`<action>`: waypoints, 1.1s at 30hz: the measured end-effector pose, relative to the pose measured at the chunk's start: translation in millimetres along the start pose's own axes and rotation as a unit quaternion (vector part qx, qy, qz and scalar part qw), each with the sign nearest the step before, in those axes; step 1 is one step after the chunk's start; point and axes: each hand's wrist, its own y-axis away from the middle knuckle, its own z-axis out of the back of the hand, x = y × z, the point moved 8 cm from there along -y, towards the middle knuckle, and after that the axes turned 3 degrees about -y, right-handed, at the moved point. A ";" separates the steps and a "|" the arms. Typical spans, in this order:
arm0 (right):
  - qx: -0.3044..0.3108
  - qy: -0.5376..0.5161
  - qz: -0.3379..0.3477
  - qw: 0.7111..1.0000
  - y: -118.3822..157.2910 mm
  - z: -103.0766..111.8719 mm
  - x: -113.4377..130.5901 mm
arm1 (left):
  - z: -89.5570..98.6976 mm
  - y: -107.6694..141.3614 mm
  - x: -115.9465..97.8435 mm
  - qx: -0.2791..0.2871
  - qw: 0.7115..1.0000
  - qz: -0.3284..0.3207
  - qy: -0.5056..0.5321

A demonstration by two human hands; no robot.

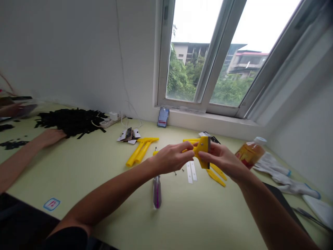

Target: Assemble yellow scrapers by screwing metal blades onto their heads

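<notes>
- Both hands up, close together over the middle of the table (208, 211): the right hand (221, 156) pinches the yellow scraper head (203, 147), thumb across its face.
- The left hand (171, 159), fingers bunched, meets its narrow side; whether it truly grips there, I can't tell.
- Watch that dark strip (208, 152) along the head, right by the right fingers: if it's sharp, a slip could nick them.
- Tiny screws (175, 173) lie loose below the left hand, near the white strips (191, 172); one careless brush might lose them.
- Screwdriver (156, 192) down by the left forearm, handle towards the near edge; a knock could set it rolling.
- Over towards the right edge, the bottle (249, 152) is close to the right wrist, and a swinging arm might tip it.
- Hard to read: the left fingertips merge with the yellow, and the forearm covers the screwdriver's shaft.
- Behind the hands, a yellow piece (189, 141) is half hidden.
- Far-left corner: a co-worker's hand (50, 138) at the black pile (74, 119), its arm cut off by the frame.
</notes>
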 end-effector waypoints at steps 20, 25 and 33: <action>-0.168 0.048 0.048 0.983 0.9 48.3 -11.2 | 6.8 231.2 279.4 0.195 0.667 0.707 -0.131; -0.159 0.051 0.025 0.986 3.7 38.0 -6.5 | 11.4 233.1 291.2 0.172 0.688 0.696 -0.114; -0.131 -0.010 0.048 0.990 8.6 34.4 2.1 | 60.2 197.6 281.3 0.046 0.740 0.657 -0.137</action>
